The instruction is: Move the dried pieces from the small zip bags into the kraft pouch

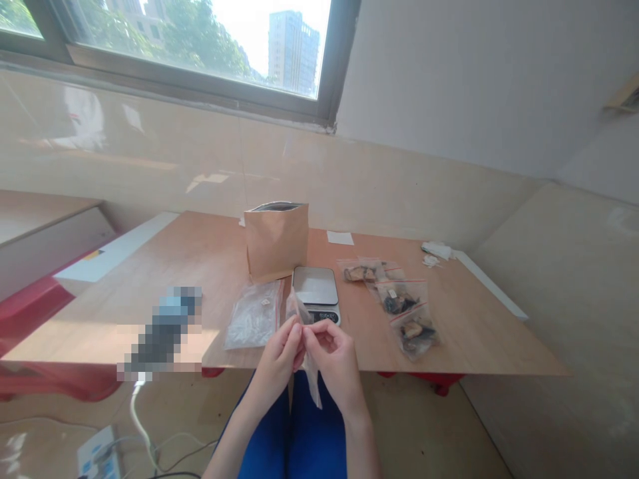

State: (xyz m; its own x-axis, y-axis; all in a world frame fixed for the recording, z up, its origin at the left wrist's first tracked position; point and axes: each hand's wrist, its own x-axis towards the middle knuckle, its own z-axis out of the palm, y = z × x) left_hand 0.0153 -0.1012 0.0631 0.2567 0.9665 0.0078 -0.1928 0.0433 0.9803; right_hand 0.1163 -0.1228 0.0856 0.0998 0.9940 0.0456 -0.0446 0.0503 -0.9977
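Observation:
My left hand (280,352) and my right hand (333,356) meet in front of the table's near edge, both pinched on a small clear zip bag (305,346) held edge-on between them. The bag's top rises above my fingers and its bottom hangs down between my wrists. I cannot tell what, if anything, is inside it. Just behind my hands sits a small digital scale (315,290) with a bare steel pan. A brown kraft paper pouch (277,241) stands open behind the scale.
A stack of empty clear zip bags (253,314) lies left of the scale. Several filled zip bags (399,299) with dark pieces lie to the right. A blurred object (162,332) rests at the wooden table's (474,332) left front. A power strip (97,459) and cables are on the floor.

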